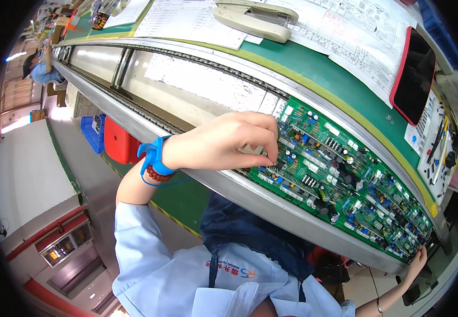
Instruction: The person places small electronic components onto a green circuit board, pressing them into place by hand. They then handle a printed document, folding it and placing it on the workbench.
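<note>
A long green circuit board [318,169] crowded with small components lies across the metal rails of a conveyor, at the right of the head view. My left hand [234,140], with a blue wrist strap and a beaded bracelet above it, is over the board's left end. Its thumb and forefinger come together in a pinch close to the components; whatever sits between the tips is too small to make out. At the board's far right end, my right hand [419,260] grips the lower corner with its fingertips. Part of that grip is hidden.
Beyond the conveyor rail [218,193], a green bench holds papers [192,21], a beige handset-shaped object [252,20] and a red-edged phone [413,76]. A white tray of loose parts [440,153] is at right. A red stool [120,141] and blue bin [92,133] stand left; another person [46,71] sits farther off.
</note>
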`<action>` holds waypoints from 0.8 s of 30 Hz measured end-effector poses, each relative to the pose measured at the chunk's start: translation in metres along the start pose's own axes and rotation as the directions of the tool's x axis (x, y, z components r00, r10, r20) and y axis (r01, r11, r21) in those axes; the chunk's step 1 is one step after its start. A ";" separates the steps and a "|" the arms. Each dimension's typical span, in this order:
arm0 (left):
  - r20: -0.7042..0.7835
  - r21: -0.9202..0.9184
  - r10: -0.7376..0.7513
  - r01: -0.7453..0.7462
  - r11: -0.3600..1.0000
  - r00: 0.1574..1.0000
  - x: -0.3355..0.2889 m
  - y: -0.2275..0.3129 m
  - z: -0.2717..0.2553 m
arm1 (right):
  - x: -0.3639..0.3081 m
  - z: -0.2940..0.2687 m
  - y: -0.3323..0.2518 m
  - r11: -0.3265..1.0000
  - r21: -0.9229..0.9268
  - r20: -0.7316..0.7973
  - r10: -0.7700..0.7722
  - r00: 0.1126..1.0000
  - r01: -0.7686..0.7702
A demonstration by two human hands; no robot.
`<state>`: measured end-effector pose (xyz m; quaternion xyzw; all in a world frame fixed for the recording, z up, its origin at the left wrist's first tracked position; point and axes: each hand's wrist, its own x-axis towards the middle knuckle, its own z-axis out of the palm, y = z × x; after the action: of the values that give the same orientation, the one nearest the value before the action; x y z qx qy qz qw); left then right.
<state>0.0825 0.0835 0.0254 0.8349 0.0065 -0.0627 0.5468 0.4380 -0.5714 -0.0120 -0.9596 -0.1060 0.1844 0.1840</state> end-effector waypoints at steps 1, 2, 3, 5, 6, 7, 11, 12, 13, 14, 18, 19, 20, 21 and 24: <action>-0.005 -0.040 0.030 -0.030 0.999 1.000 0.000 0.002 -0.003 | 0.001 -0.001 -0.001 1.000 -0.004 0.012 0.008 1.000 -0.008; -0.011 -0.079 0.059 -0.060 0.995 0.998 0.000 0.002 -0.004 | 0.001 -0.002 -0.002 1.000 -0.007 0.023 0.017 1.000 -0.017; -0.074 -0.249 0.032 -0.049 0.967 0.997 -0.002 0.001 -0.003 | 0.000 -0.002 -0.003 1.000 -0.009 0.033 0.026 0.999 -0.026; -0.120 -0.577 -0.139 0.045 0.815 0.983 -0.005 0.008 0.000 | -0.001 0.001 -0.006 0.999 0.029 -0.001 0.027 1.000 -0.027; -0.104 -0.726 -0.268 0.110 0.679 0.958 -0.005 0.016 -0.002 | -0.002 0.003 -0.005 0.998 0.050 -0.019 0.031 0.999 -0.030; -0.067 -0.747 -0.307 0.156 0.647 0.949 -0.001 0.023 -0.006 | -0.004 0.004 -0.002 0.997 0.066 -0.052 0.042 0.998 -0.038; -0.125 -0.360 -0.119 0.067 0.931 0.985 0.009 0.018 0.001 | 0.002 -0.003 0.008 0.996 0.042 -0.004 0.081 0.997 -0.081; -0.106 -0.030 0.086 -0.090 0.995 0.991 0.013 0.010 0.000 | 0.003 -0.007 0.009 0.995 0.010 0.051 0.094 0.994 -0.095; -0.021 0.293 0.273 -0.255 0.921 0.962 0.017 0.006 0.000 | 0.003 -0.006 0.014 0.995 0.019 0.027 0.096 0.995 -0.096; 0.035 0.316 0.217 -0.216 0.924 0.976 0.018 0.009 0.003 | 0.003 -0.004 0.019 0.995 0.028 0.003 0.098 0.995 -0.098; 0.260 0.366 0.162 -0.252 0.896 0.952 0.033 0.017 0.004 | 0.004 -0.009 0.035 0.994 -0.009 0.018 0.106 0.994 -0.106; 0.272 0.390 0.168 -0.268 0.881 0.947 0.035 0.018 0.005 | 0.004 -0.008 0.034 0.993 -0.002 0.008 0.114 0.993 -0.114; 0.285 0.413 0.173 -0.283 0.866 0.943 0.037 0.019 0.007 | 0.005 -0.006 0.031 0.993 0.004 -0.002 0.122 0.993 -0.122; 0.297 0.436 0.178 -0.298 0.849 0.938 0.039 0.020 0.007 | 0.005 -0.005 0.029 0.992 0.011 -0.011 0.129 0.992 -0.129; 0.337 0.550 0.141 -0.316 0.773 0.931 0.041 0.024 0.008 | 0.004 -0.006 0.037 0.992 0.013 -0.019 0.129 0.992 -0.128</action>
<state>0.1239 0.0643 0.0401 0.9410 -0.1924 -0.1100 0.2557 0.4488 -0.6059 -0.0226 -0.9651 -0.0411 0.1871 0.1783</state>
